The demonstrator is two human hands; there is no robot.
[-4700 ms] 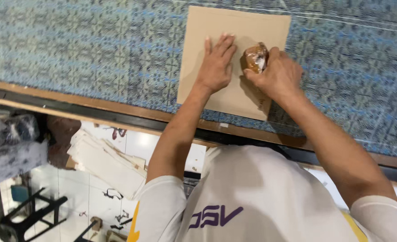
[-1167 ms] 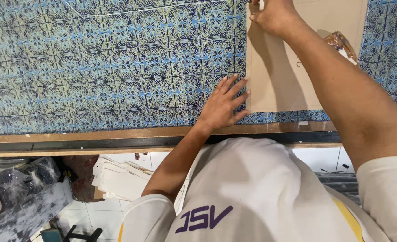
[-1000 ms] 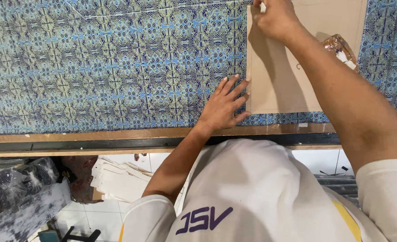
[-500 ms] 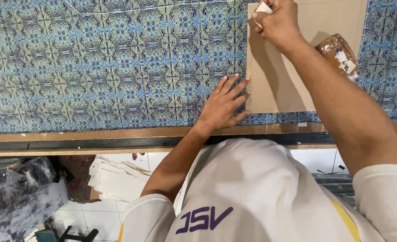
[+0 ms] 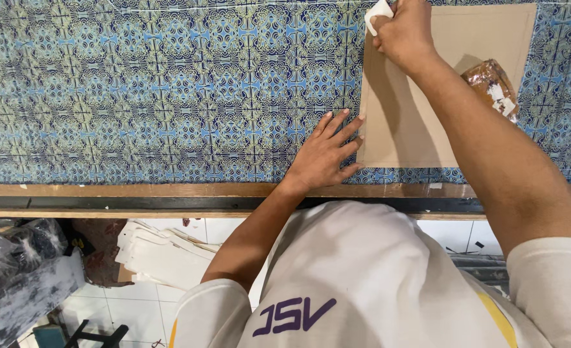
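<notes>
- Your right hand [image 5: 409, 32] is at the top of the frame, right of centre, with the fingers closed around a small white piece [image 5: 378, 13], probably tailor's chalk; only its end shows above the knuckles.
- The chalk touches the upper left corner of the brown cardboard template [image 5: 421, 122], which lies flat on the blue patterned fabric [image 5: 169, 90] in the upper right part of the frame.
- Your left hand [image 5: 324, 154] is open, fingers spread and flat on the fabric; the fingertips reach the left edge of the template near its lower corner. It holds nothing.
- The relation that matters: the left edge of the template runs from the chalk at the top of the frame down toward your left fingertips at the lower part, so the edge lies between your two hands, and the right hand is the one on it.
- A roll of brown tape [image 5: 492, 87] rests on the template at the right, partly hidden by your right forearm, apart from both hands.
- Under the fabric, a wooden table edge [image 5: 137, 191] crosses the frame; below it, at lower left, a pile of white paper pieces [image 5: 163, 258] lies on the tiled floor.
</notes>
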